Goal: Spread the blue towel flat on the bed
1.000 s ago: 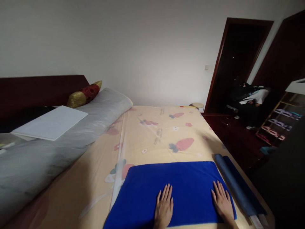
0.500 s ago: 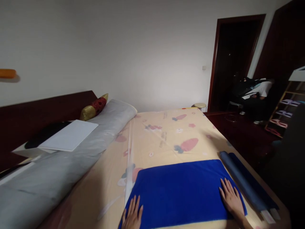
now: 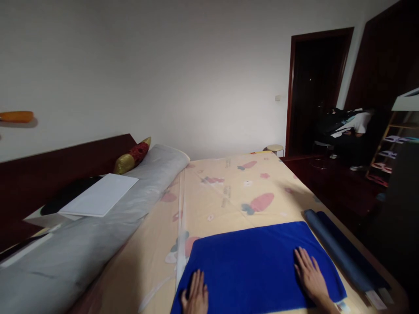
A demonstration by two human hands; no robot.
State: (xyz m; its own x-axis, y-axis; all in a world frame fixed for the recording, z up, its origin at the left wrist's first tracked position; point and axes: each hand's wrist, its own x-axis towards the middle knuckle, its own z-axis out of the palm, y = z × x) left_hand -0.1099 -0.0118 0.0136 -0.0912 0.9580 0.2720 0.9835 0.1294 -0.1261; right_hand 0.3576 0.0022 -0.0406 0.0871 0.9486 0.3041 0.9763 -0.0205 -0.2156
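Observation:
A bright blue towel (image 3: 255,266) lies flat on a bed with a cream sheet printed with carrots and flowers (image 3: 235,192). My left hand (image 3: 196,298) rests palm down on the towel's near left corner, fingers apart. On the towel's right edge my right hand (image 3: 309,277) presses flat, fingers spread. Neither hand holds anything. A rolled dark blue cloth (image 3: 340,253) lies just right of the towel, along the bed's right edge.
A long grey bolster (image 3: 98,231) runs along the left, with a white board (image 3: 100,200) and a red-gold cushion (image 3: 132,155) by the dark headboard. A small stool (image 3: 275,148), a dark doorway (image 3: 314,87) and a shoe rack (image 3: 393,152) stand at the right.
My left hand slid from the towel's middle to its left corner. My right hand stayed on the right edge. The view shifted slightly to the left.

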